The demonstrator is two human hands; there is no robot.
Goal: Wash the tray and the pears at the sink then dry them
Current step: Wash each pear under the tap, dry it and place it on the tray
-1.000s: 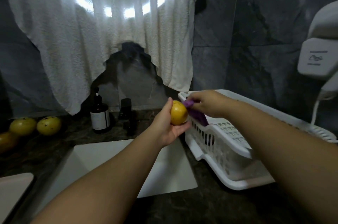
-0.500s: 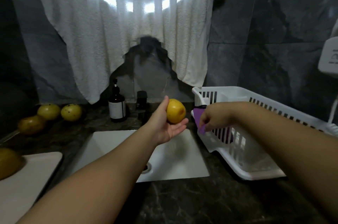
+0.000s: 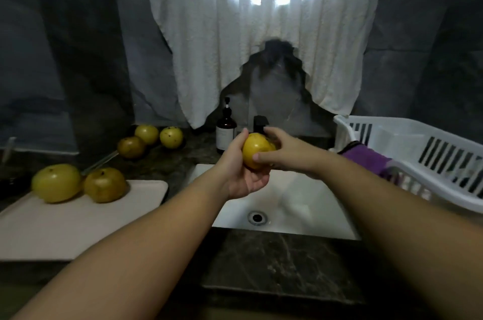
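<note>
A yellow pear (image 3: 254,148) is held above the white sink (image 3: 300,204) by both hands. My left hand (image 3: 241,173) cups it from below and the left, and my right hand (image 3: 285,153) grips it from the right, thumb on its front. Two more pears (image 3: 56,182) (image 3: 104,185) lie on the pale tray (image 3: 65,225) at the left of the sink. Three other pears (image 3: 130,147) (image 3: 146,134) (image 3: 171,137) sit on the dark counter behind the tray. A purple cloth (image 3: 366,158) hangs over the near rim of the white dish rack (image 3: 428,162) at the right.
A dark pump bottle (image 3: 226,127) and a black tap (image 3: 260,123) stand behind the sink. A white towel (image 3: 261,45) hangs on the wall above them. The sink drain (image 3: 257,217) is open. Dark marble counter (image 3: 274,264) runs along the front edge.
My right hand has let go of the purple cloth on the rack and moved left onto the pear. The view has turned left, showing the tray with two pears.
</note>
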